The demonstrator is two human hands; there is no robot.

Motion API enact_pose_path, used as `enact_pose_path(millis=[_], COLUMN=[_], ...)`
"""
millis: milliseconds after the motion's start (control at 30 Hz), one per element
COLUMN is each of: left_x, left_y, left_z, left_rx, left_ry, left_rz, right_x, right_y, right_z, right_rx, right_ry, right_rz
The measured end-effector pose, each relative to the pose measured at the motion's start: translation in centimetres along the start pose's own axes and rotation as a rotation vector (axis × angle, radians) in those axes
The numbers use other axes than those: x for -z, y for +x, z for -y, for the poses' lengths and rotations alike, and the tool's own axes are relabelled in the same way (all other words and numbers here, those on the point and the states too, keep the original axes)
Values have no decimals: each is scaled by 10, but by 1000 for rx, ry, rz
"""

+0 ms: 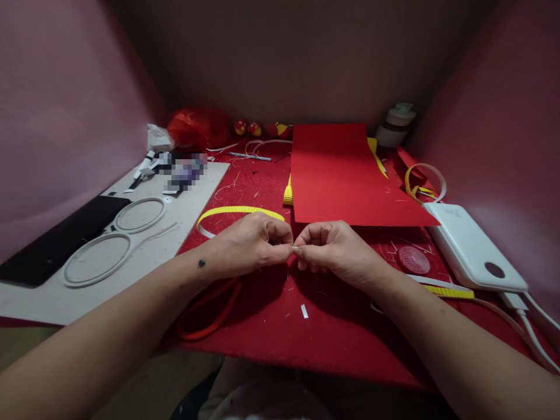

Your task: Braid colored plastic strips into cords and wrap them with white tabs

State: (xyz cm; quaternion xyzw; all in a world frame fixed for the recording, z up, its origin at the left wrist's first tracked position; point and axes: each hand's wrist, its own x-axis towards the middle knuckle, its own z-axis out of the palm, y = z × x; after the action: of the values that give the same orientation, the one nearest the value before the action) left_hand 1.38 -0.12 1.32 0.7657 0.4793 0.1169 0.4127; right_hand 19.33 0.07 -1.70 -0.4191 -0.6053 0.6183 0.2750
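Observation:
My left hand [249, 245] and my right hand [335, 251] meet over the table, thumb and fingers pinched tip to tip. A tiny pale piece [294, 248] shows between the fingertips, too small to name. Just behind my left hand curves a yellow corrugated paper strip [240, 209] with a white back; whether it runs into the fingers is hidden. A red strip loop [210, 332] lies under my left forearm. A small white scrap [304, 311] lies in front of the hands.
Red corrugated sheet [345, 175] covers yellow pieces behind my hands. At right are a white power bank [476, 248] with cables, a coiled pink disc [413, 260] and a bottle [396, 125]. A pale board [39, 303] at left bears a coiled cable [97, 259] and black case [65, 233].

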Motion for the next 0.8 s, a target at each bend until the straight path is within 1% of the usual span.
enact_pose_path(millis=[233,400,567,667,800], left_x=[-1,0,-1,-4,-6], left_y=[0,-1,-2,-2,1], left_z=[-1,-2,-1,-1,-1], left_rx=[-30,-57,-51,-51,-32], left_ry=[13,4,-20,-8,-3], left_rz=[-2,1,8,-19,-99], right_x=[-1,-2,-2,-2,-2], right_y=[0,1,1,1,2], right_z=[-1,1,3,2,-2], right_rx=[28,11,0,26,44], right_ry=[10,48,53,40,61], right_rz=[-3,0,13,10,-38])
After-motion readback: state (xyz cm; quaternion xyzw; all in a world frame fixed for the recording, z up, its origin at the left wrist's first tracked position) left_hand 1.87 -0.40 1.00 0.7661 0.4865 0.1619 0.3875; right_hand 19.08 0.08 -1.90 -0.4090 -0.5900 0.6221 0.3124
